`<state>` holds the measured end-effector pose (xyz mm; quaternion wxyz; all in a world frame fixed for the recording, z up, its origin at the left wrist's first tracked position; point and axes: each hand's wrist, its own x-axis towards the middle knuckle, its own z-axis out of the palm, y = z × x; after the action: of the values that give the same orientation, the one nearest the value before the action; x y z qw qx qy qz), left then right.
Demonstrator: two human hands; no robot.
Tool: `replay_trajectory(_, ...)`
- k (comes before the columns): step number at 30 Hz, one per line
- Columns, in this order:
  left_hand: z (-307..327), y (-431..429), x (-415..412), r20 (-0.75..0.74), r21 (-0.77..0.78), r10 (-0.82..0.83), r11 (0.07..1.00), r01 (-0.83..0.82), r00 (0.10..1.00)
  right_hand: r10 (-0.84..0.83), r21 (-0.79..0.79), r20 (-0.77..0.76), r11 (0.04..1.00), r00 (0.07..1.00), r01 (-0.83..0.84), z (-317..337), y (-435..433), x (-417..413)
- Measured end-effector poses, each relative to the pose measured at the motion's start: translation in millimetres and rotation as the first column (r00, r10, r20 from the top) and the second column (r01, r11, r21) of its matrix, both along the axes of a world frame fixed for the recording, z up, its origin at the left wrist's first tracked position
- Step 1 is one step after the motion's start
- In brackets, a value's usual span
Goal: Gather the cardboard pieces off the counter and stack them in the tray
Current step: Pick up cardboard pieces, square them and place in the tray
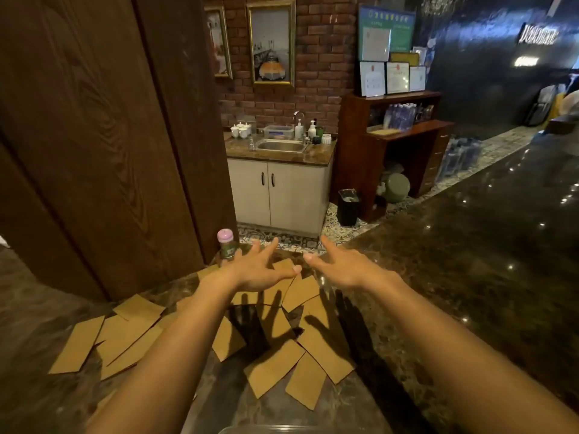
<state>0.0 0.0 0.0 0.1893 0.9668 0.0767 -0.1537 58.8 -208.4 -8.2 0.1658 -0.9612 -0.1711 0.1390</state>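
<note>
The left hand [260, 270] and right hand [341, 267] are being held at frame centre, fingers spread, gripping nothing. The cardboard pieces [272, 364] are lying on the surface [470, 245] beneath them and toward lower left, nearer the left hand. The tray [282, 430] is just showing at bottom centre.

Looks like a café or bar: long marble counter [470, 261], brick wall [316, 73], framed certificates [397, 77], sink [282, 146], bottled water [401, 115].
</note>
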Motion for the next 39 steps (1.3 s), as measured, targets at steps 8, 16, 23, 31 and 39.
replay_trajectory(8,-89.1,1.5,2.1,-0.160,-0.050,0.080,0.995,-0.090,0.984,-0.191,-0.092,-0.246,0.981,0.950,0.173,-65.0,7.7,-2.0)
replay_trajectory(16,-127.9,-34.2,-17.1,-0.131,0.012,0.296,0.955,-0.297,0.946,-0.398,-0.105,-0.310,0.917,0.863,0.385,-119.2,16.3,-26.8)
replay_trajectory(23,-139.6,-38.5,-21.1,-0.023,-0.131,0.422,0.897,-0.421,0.906,-0.408,0.108,-0.322,0.881,0.854,0.461,-132.9,13.3,-35.8)
replay_trajectory(31,-129.4,-46.7,-8.8,-0.032,-0.209,0.674,0.718,-0.664,0.738,-0.453,0.352,-0.436,0.710,0.778,0.610,-137.9,20.1,-47.6)
replay_trajectory(39,-133.1,-30.4,3.4,-0.152,-0.372,0.721,0.592,-0.715,0.676,-0.341,0.413,-0.647,0.594,0.682,0.690,-130.1,-18.9,-45.7)
